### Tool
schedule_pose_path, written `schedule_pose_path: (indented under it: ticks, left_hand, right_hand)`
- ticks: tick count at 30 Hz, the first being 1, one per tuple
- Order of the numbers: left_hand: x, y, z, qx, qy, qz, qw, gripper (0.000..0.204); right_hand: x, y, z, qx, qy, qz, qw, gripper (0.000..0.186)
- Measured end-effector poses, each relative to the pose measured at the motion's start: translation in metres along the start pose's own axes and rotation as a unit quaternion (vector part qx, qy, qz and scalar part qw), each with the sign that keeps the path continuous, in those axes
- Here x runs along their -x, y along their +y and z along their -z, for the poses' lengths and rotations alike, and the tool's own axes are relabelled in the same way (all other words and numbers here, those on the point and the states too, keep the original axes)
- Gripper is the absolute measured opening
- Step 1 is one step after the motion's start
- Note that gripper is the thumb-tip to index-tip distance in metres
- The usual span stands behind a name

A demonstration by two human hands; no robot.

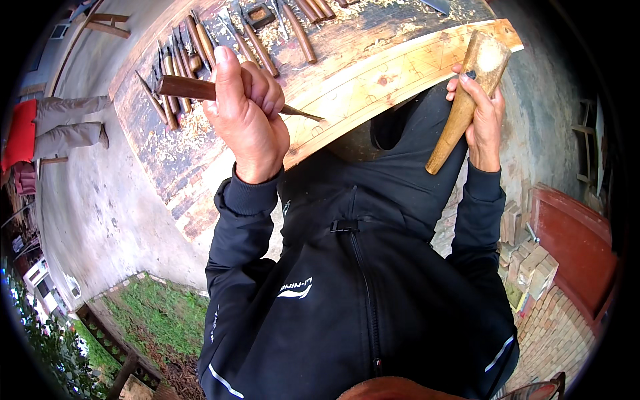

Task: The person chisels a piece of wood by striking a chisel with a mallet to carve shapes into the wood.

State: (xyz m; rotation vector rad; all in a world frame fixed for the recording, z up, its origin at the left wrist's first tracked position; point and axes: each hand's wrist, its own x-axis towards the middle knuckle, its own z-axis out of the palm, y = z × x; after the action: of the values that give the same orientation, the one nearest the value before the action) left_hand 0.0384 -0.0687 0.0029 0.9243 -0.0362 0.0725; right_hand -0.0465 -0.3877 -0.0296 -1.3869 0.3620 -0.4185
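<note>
My left hand (250, 117) is closed round a carving chisel. The chisel's dark brown wooden handle (183, 87) sticks out to the left of the fist. Its narrow metal blade (303, 114) comes out on the right and slants down over a long pale wooden board (383, 79). Pencilled lines and shapes run along this board, which lies across the near side of the workbench. Beyond the board's right part, my right hand (487, 120) grips a wooden mallet (483, 63). The mallet's thick, worn head points up and its tapered end slants down to the left.
Several carving chisels (300, 33) lie on the worn workbench (157, 150) among wood shavings. A small dark square wooden block (261, 13) sits between them. Another person (67, 133) is at the far left. Stacked bricks (533, 270) and a red panel (573, 247) stand at right.
</note>
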Motion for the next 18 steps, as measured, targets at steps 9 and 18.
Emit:
schedule_pose_path:
  ticks: [9, 18]
  left_hand:
    - [0.003, -0.003, -0.029, -0.130, -0.114, 0.030, 0.984, 0.049]
    - [-0.005, -0.020, -0.042, -0.155, -0.117, -0.011, 0.981, 0.048]
  right_hand:
    - [-0.001, 0.001, 0.002, 0.015, -0.003, -0.004, 1.000, 0.031]
    - [0.001, -0.001, -0.001, 0.028, -0.016, -0.004, 0.999, 0.029]
